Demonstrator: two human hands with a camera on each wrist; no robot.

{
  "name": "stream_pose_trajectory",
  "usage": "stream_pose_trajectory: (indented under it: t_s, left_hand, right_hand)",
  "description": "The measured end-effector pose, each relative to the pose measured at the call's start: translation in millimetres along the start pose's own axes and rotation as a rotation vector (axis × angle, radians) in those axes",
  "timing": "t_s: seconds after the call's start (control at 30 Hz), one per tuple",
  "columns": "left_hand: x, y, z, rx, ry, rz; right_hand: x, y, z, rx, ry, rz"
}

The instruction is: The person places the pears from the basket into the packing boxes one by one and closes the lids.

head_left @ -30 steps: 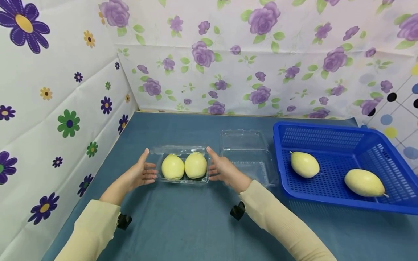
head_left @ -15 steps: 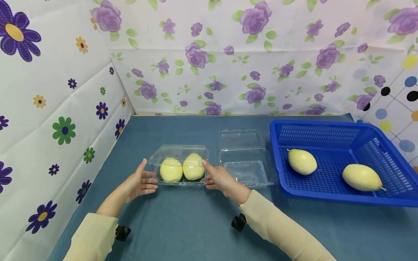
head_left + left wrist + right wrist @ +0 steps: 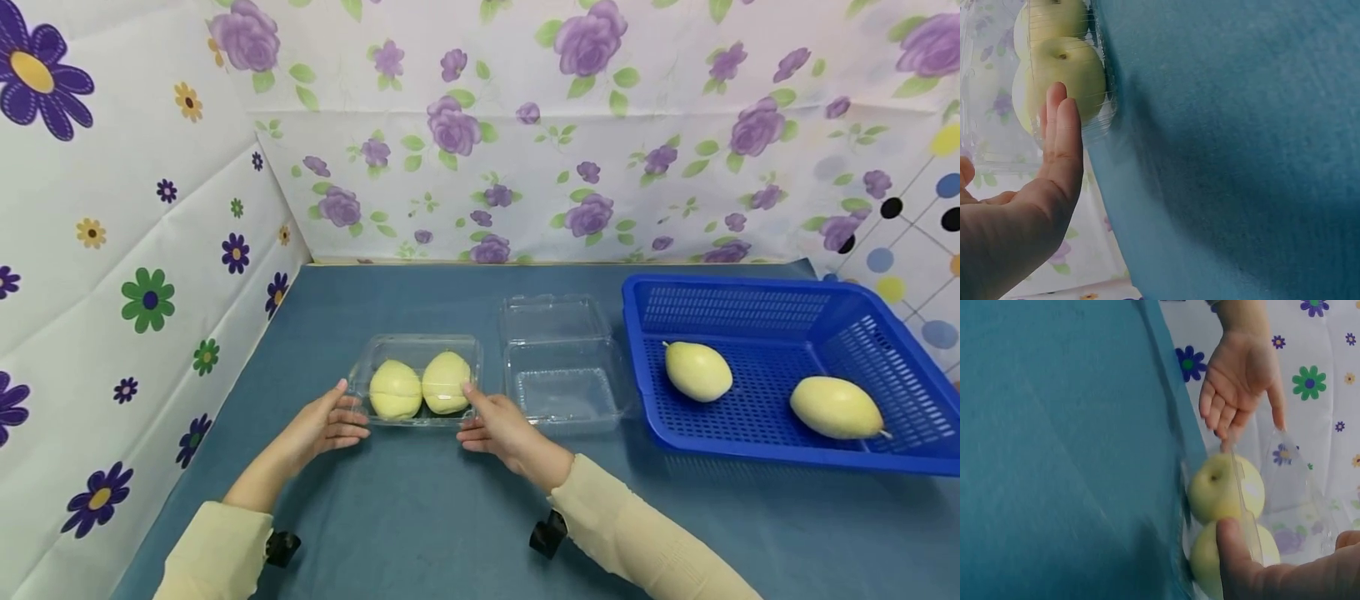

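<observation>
Two pale yellow pears [image 3: 395, 389] sit side by side in a clear plastic clamshell box [image 3: 420, 421], under its tilted lid [image 3: 1285, 487]. My left hand [image 3: 326, 423] is at the box's left end, fingers straight and close together; its thumb reaches up to the lid's corner. At the opposite end my right hand [image 3: 498, 427] has its thumb against the lid's right edge and its fingers at the front right corner. In the left wrist view, the straight fingers [image 3: 1063, 125] overlap the box's end wall. The right wrist view shows the lid standing partway above the pears.
A second clear clamshell box [image 3: 566, 392] stands open just right of my right hand. Beyond it, a blue plastic basket [image 3: 720, 450] holds two more pears [image 3: 836, 407]. Flower-patterned sheeting [image 3: 450, 192] borders the blue table [image 3: 420, 525] at the back and left.
The box's lid has swung forward from the back and now lies over the pears. My right hand has moved slightly left and down with it; my left hand has shifted right and a little lower.
</observation>
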State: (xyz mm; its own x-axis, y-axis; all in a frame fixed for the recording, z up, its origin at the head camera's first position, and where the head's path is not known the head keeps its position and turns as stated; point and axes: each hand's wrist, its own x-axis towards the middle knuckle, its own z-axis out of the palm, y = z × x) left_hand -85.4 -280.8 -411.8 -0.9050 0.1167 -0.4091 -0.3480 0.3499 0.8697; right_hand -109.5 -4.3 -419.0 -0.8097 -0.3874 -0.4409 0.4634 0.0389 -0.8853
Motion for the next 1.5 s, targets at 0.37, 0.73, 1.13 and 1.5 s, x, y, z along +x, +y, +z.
stream_pose_trajectory:
  t_s: [0.37,0.73,1.13,1.5]
  left_hand:
    - [1.1,-4.2,1.6,-0.015,0.019,0.041]
    - [0.3,-13.8,0.7,-0.034,-0.002,0.048]
    - [3.8,-15.8,0.6,-0.014,0.004,0.016]
    - [7.6,-14.0,0.0,-0.097,-0.018,-0.01]
  right_hand:
    - [1,9,8.7,0.165,0.062,-0.033]
    - [5,17,9.9,0.214,0.032,0.0]
    - [6,17,3.3,0.163,-0.03,0.029]
    - [11,22,4.8,0.14,0.005,-0.009]
